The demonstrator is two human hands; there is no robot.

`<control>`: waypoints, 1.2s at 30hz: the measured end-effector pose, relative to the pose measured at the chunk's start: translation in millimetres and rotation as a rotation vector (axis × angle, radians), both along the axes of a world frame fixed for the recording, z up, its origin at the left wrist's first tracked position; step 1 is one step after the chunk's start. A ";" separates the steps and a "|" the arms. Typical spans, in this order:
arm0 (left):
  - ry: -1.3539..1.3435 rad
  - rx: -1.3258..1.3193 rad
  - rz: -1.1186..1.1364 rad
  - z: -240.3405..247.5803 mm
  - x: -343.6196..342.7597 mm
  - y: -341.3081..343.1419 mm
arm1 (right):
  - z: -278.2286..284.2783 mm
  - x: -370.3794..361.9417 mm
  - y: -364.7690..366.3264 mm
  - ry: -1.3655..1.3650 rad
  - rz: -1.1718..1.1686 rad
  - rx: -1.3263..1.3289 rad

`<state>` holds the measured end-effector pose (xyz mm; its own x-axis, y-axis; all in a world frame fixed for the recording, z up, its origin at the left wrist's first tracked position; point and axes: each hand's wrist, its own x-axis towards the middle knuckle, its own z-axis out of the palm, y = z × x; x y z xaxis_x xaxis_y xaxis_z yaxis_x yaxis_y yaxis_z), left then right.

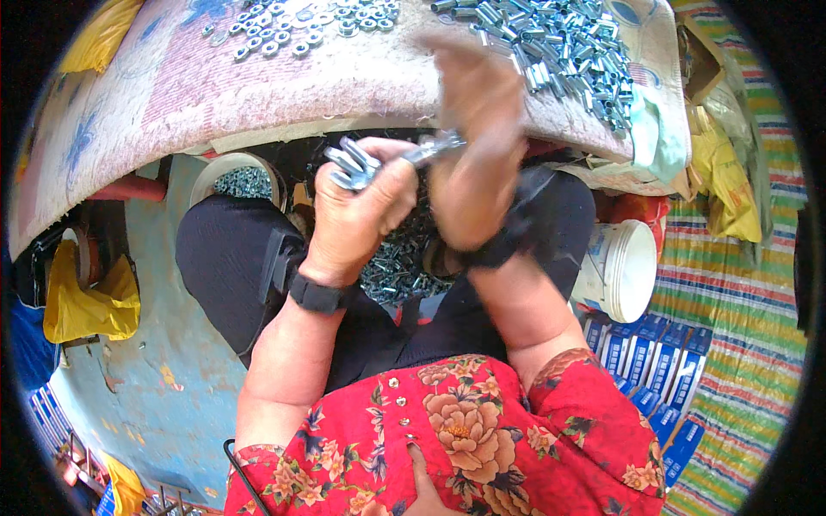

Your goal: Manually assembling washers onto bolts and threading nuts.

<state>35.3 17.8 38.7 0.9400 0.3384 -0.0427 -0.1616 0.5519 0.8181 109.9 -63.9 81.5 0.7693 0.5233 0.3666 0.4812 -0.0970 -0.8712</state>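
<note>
Steel fasteners, a small bundle of zinc-plated bolts (351,165), sit clamped in the left hand (357,215), whose fingers curl round the shanks so that the ends fan out above the knuckles. The right hand (473,163) is blurred; it appears to pinch one more metal piece (434,148) at its fingertips, just beside the bundle, though the exact grip cannot be told. Both hands hover over the lap, below the near edge of the cloth-covered table (258,95).

Such parts are judged hard, stiff and dense for their size, with smooth plated surfaces that slide easily against one another; a loose bundle is likely to spill unless gripped round the middle of the shanks, and single pieces are best taken across the body between thumb and forefinger.

On the table, a spread of washers (301,26) lies toward the far edge and a heap of metal sleeves (559,47) toward the far right corner. Beneath the table's near edge stand a bowl of small hardware (241,179) at left and a white bucket (624,267) at right; more loose bolts (396,262) fill the lap. Blue boxes (654,361) lie on the striped mat (731,284), yellow bags (90,297) at left.
</note>
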 end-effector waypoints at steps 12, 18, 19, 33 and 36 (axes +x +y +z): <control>-0.048 -0.342 -0.098 -3.0 1.9 13.7 | 16.4 29.1 -27.7 -0.038 0.258 -0.018; 0.010 -0.067 -0.109 -2.4 -2.0 9.3 | 18.5 35.9 -35.0 -0.488 0.251 -0.346; 0.013 -0.068 -0.112 -3.0 -2.1 9.3 | 17.8 35.2 -37.9 -0.485 0.249 -0.348; 0.038 -0.044 -0.167 -3.9 -4.4 3.6 | 15.2 32.0 -59.2 -0.060 0.047 0.011; 0.050 -0.071 -0.177 -6.9 -1.9 7.5 | 18.4 17.9 -46.1 -0.093 0.128 0.025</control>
